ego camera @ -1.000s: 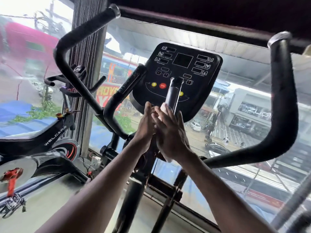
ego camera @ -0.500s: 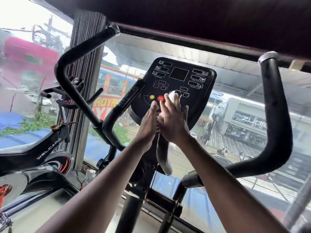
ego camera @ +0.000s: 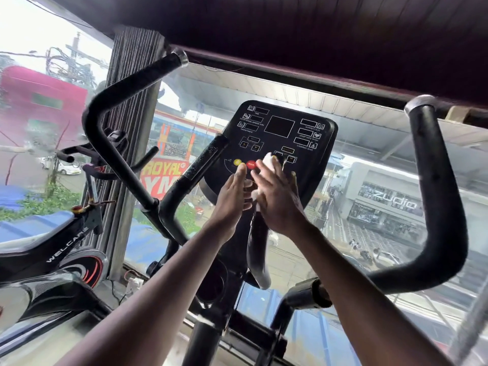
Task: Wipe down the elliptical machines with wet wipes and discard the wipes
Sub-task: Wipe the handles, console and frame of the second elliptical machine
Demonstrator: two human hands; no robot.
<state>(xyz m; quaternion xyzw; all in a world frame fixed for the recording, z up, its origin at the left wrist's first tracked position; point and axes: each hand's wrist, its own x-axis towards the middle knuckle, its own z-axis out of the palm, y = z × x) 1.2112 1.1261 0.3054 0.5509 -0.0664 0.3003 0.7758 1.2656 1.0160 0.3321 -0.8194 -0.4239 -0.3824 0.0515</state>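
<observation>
"welcare" on the spin bike frame (ego camera: 67,244), "zudio" on a storefront (ego camera: 394,202), "royal" on a red sign (ego camera: 165,170).

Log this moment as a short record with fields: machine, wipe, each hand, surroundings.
machine: elliptical, black console between two curved black handlebars
wipe: white wet wipe, on the inner grip in front of the console's lower buttons
right hand: right hand grips the wipe around that grip
left hand: left hand open, fingers straight, fingertips near the yellow button
surroundings: spin bike at left; window with street view behind
</observation>
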